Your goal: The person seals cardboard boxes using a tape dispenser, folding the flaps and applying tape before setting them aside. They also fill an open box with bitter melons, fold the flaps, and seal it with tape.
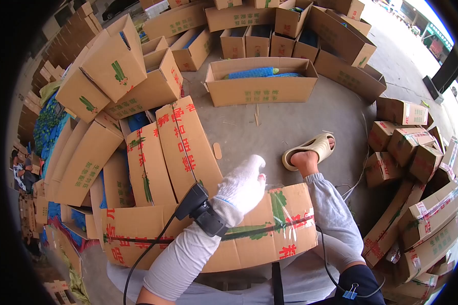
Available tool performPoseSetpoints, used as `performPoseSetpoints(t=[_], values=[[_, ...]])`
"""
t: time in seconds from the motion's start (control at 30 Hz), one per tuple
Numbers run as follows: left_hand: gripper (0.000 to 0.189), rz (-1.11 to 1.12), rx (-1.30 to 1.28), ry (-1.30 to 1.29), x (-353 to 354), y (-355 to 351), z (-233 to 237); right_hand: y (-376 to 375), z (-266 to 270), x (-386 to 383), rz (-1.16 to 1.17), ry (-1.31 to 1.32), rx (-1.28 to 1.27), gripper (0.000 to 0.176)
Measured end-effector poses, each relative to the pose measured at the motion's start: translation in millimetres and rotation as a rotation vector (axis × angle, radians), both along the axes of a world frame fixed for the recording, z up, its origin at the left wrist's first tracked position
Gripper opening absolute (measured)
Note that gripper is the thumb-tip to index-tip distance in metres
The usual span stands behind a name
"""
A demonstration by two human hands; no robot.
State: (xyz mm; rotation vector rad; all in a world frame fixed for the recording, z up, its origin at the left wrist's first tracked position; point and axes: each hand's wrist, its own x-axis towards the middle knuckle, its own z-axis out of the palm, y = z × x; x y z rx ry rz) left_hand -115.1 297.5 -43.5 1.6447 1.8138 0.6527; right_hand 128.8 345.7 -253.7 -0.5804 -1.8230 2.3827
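Note:
My left hand, in a white knit glove, is held over the far side of a strapped cardboard box that lies across my lap. Its fingers are curled inward and whatever they may hold is hidden. A black device with a cable sits on that wrist. Dark strapping runs along the box, which has red characters and green vegetable prints. My right forearm, in a grey sleeve, passes down behind the box's right end, so the right hand is hidden. Two more strapped boxes lie just beyond, at left.
An open carton holding blue-netted produce stands ahead on the concrete floor. Open cartons are stacked at left, with more in an arc behind. Closed boxes pile up at right. My sandalled foot is beside the lap box.

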Motion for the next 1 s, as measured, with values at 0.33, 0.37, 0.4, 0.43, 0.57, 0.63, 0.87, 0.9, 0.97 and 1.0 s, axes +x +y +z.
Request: performPoseSetpoints(t=[0.33,0.37,0.4,0.43,0.57,0.63,0.87,0.9,0.97,1.0], values=[[0.071,0.399,0.181,-0.372,-22.6,29.1,-24.8,187.7,-40.7,-125.6,0.116,0.122,-0.014,0.026],[0.076,0.481,0.063,-0.587,-19.0,28.6,-12.1,194.6,-49.2,-130.1,0.182,0.130,-0.033,0.025],[0.075,0.508,0.027,-0.588,-17.7,28.4,-6.4,198.4,-56.6,-127.8,0.245,0.151,-0.052,0.024],[0.074,0.511,0.059,-0.587,-18.7,31.1,-5.5,198.0,-33.3,-120.5,0.259,0.226,0.026,0.017],[0.066,0.461,0.047,-0.653,-15.8,22.4,5.8,155.4,49.9,-65.5,0.175,0.307,0.119,0.016],[0.064,0.434,0.095,-0.586,-14.5,20.3,4.9,137.5,51.7,-53.2,0.001,0.258,0.026,0.017],[0.046,0.418,0.194,-0.300,-22.6,16.4,-18.2,185.5,36.3,-184.3,-0.327,0.327,0.096,0.020],[0.048,0.350,0.242,-0.029,-27.5,13.3,-30.9,200.5,49.4,-195.2,-0.303,0.333,0.181,0.020],[0.052,0.260,0.303,0.177,-31.8,8.0,-46.3,220.3,83.9,-181.0,-0.188,0.304,0.331,0.029],[0.054,0.249,0.321,0.118,-30.7,8.3,-48.5,226.1,96.3,-171.9,-0.152,0.306,0.235,0.038]])
